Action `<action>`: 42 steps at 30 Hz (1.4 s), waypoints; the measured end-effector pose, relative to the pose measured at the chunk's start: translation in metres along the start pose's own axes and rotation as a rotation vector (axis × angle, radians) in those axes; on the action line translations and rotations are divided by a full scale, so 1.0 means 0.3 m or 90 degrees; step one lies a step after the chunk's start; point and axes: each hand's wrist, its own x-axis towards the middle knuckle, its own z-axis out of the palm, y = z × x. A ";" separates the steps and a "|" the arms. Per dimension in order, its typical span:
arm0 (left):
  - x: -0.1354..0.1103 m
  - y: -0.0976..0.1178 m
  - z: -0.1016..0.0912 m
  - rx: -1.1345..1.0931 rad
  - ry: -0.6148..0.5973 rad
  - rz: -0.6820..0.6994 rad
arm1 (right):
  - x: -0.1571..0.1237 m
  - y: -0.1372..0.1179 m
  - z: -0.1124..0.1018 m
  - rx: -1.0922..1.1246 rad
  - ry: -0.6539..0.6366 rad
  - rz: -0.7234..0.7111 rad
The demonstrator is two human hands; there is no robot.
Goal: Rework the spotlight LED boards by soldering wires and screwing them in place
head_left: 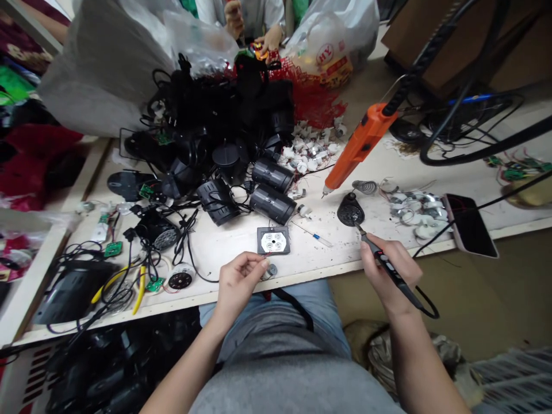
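My left hand [241,279] is closed in a pinch at the table's front edge, with a thin red wire [268,252] at its fingertips. A small round metal part [270,271], like a motor, lies right beside the thumb. Just beyond sits a square black piece [273,240] with a white plate and several round spots on it. My right hand [390,267] is wrapped round a soldering iron [394,279] with a dark handle. The iron's tip reaches the near end of a small black dish [351,210] holding dark material.
An orange electric screwdriver [357,146] hangs above the table. Black housings [272,202] and cables are piled left and behind. White motor parts [308,150], metal parts [418,210], a phone [471,225] and yellow-handled pliers [139,290] lie around. Opposite, another person's hands [271,39] are at work.
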 end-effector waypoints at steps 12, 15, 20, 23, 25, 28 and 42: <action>0.020 -0.036 0.007 0.043 0.008 0.030 | 0.004 -0.015 -0.004 -0.039 0.001 -0.043; 0.021 -0.042 0.009 0.052 0.007 0.040 | 0.001 -0.012 -0.003 -0.034 0.007 -0.047; 0.022 -0.048 0.014 0.080 0.003 0.057 | 0.006 -0.011 -0.001 -0.084 0.022 -0.101; 0.022 -0.047 0.017 0.093 0.000 0.065 | 0.004 -0.010 0.003 -0.094 0.027 -0.117; 0.023 -0.045 0.017 0.104 -0.003 0.070 | -0.004 -0.009 0.005 -0.088 0.031 -0.095; 0.024 -0.040 0.018 0.121 -0.005 0.081 | -0.014 -0.008 0.006 -0.081 0.011 -0.080; 0.010 -0.044 0.033 0.260 -0.008 0.185 | 0.002 -0.016 -0.002 -0.100 -0.003 -0.098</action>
